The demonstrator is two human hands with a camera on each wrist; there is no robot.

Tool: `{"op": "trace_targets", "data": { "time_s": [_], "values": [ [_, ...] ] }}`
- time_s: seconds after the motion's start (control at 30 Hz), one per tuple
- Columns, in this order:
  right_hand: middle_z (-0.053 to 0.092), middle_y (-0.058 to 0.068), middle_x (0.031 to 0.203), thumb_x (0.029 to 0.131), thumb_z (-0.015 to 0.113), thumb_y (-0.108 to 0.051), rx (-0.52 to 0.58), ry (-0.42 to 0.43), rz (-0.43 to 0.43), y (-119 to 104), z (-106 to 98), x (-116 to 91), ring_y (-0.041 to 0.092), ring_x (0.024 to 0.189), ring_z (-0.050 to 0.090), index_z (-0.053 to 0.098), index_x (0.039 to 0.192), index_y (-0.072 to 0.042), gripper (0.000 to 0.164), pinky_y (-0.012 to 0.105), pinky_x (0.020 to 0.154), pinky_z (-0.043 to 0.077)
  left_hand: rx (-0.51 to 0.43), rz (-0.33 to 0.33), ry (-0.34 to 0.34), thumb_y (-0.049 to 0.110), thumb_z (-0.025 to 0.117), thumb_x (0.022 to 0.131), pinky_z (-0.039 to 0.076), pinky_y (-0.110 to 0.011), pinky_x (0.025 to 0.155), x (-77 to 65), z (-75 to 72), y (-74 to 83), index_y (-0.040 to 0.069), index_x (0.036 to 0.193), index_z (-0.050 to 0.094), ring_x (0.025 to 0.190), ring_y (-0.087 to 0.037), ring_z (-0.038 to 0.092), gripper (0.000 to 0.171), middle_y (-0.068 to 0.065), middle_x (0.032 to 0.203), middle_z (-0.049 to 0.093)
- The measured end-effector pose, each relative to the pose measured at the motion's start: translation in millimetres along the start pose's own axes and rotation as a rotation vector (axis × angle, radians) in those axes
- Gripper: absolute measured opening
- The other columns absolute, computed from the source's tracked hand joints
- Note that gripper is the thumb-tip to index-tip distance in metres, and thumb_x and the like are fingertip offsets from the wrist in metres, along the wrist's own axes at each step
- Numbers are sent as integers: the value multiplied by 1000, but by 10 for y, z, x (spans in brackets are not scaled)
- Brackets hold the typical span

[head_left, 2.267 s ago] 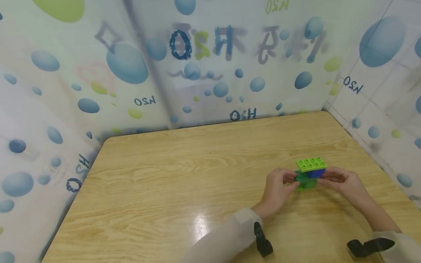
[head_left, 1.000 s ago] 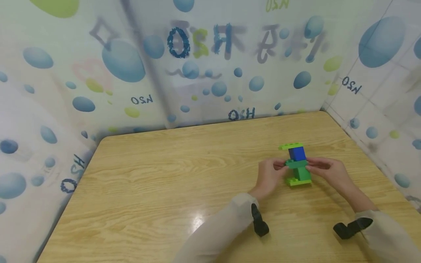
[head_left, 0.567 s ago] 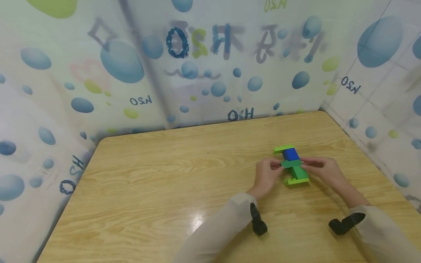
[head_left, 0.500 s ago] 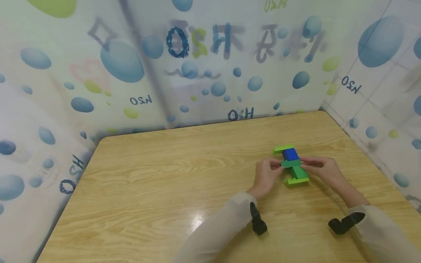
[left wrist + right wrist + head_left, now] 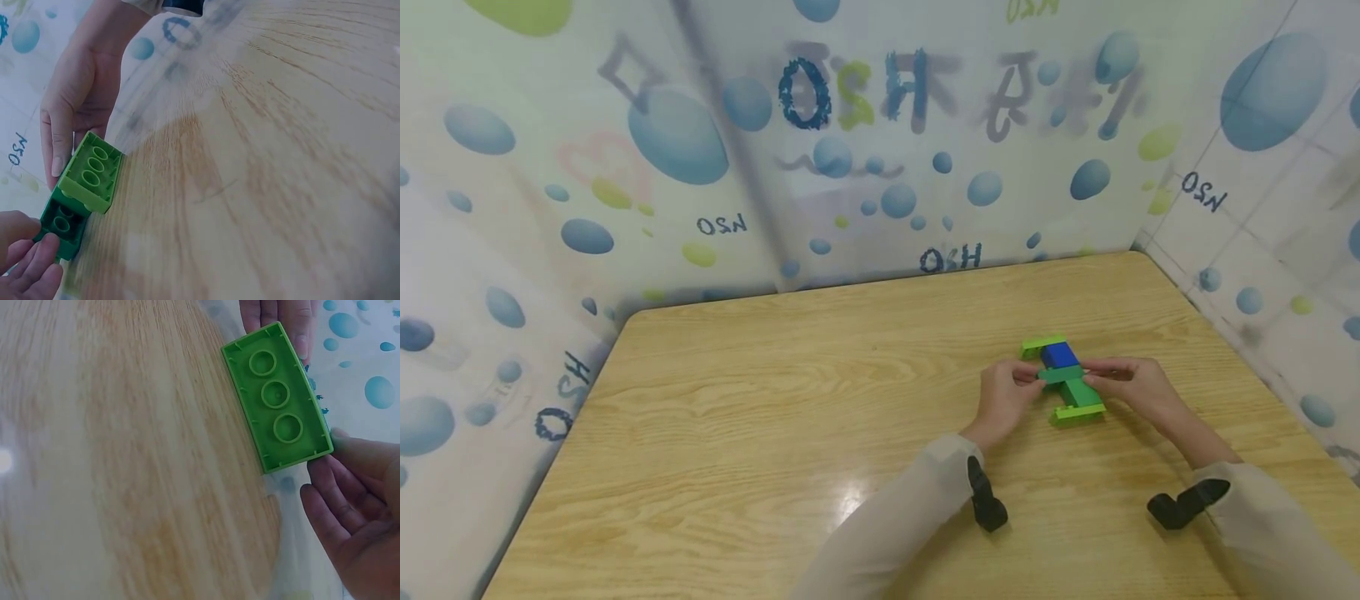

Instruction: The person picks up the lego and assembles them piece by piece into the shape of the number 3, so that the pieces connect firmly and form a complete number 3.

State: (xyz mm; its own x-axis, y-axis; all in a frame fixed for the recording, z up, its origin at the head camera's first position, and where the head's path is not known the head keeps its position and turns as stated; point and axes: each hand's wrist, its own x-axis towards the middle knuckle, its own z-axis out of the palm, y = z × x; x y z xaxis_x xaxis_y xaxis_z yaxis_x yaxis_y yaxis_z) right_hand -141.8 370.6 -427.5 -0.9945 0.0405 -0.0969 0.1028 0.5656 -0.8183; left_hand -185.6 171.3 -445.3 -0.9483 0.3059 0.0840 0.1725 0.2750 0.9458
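A toy-brick assembly is held tilted at the right of the table. In the head view it has a lime plate [image 5: 1042,344] at the far end, a blue brick [image 5: 1060,355], a dark green brick [image 5: 1057,377], a green brick [image 5: 1082,393], and another lime plate [image 5: 1078,412] at the near end. My left hand [image 5: 1002,398] pinches the left end of the dark green brick between thumb and fingers. My right hand [image 5: 1138,390] pinches the assembly from the right. The right wrist view shows a lime plate's hollow underside [image 5: 275,397] close to my right hand [image 5: 359,515].
The wooden table [image 5: 775,400] spreads widely to the left, with a glare spot near the front. A curtain patterned with blue and green bubbles [image 5: 880,167] hangs behind the table and along both sides. Black wrist straps [image 5: 988,500] sit over pale sleeves.
Since the earliest frame, both hands have moved left with the brick assembly. It has turned and tipped away, so its upper plate's studs no longer face me. Over the last half second it shifts only slightly.
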Motion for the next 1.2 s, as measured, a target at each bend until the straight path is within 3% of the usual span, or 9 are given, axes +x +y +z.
{"op": "trace_targets", "data": {
  "time_s": [0.43,0.63,0.8,0.87,0.97,1.07,1.2],
  "values": [
    [54,23,121,87,60,-36,13,-45,10,57,-30,6,-9,87,51,54,124,4,54,17,73,45,-3,38,-35,1,70,78,46,-15,61,-11,-42,-6,-2,90,70,67,-1,56,12,0,76,65],
    [62,9,112,91,57,-30,48,-82,-48,132,-124,87,-3,88,57,52,124,7,50,18,74,46,-9,-8,-33,6,70,79,45,-15,61,-3,-129,-41,1,91,70,68,-3,56,14,1,77,63],
    [64,-9,100,93,54,-24,81,-108,-89,135,-278,201,2,87,61,48,125,10,47,20,74,48,1,-27,-28,9,68,81,46,-18,64,19,-357,-100,1,97,68,73,-6,57,17,0,83,63],
    [64,-5,104,93,53,-26,39,-114,-97,106,-332,251,-2,87,59,48,126,9,48,19,74,47,20,-24,-23,11,67,82,46,-19,66,38,-476,-135,2,98,68,76,-8,58,19,-1,87,63],
    [59,12,116,94,50,-29,-30,-122,-96,49,-390,305,-5,92,55,47,129,7,50,24,77,48,48,-13,-13,11,66,83,47,-21,69,56,-672,-177,1,101,66,82,-12,58,20,-4,93,62],
    [48,26,127,95,48,-32,-76,-121,-95,-17,-424,362,13,105,54,45,131,6,52,38,86,45,72,-1,-2,10,64,84,47,-23,71,68,-887,-201,-1,104,64,87,-17,59,22,-8,99,61],
    [42,29,130,95,47,-34,-101,-122,-94,-84,-468,437,41,116,40,41,133,5,55,56,90,34,115,-21,18,12,64,85,48,-26,73,100,-1161,-231,-1,108,63,91,-21,58,26,-10,105,57]
  ]
}}
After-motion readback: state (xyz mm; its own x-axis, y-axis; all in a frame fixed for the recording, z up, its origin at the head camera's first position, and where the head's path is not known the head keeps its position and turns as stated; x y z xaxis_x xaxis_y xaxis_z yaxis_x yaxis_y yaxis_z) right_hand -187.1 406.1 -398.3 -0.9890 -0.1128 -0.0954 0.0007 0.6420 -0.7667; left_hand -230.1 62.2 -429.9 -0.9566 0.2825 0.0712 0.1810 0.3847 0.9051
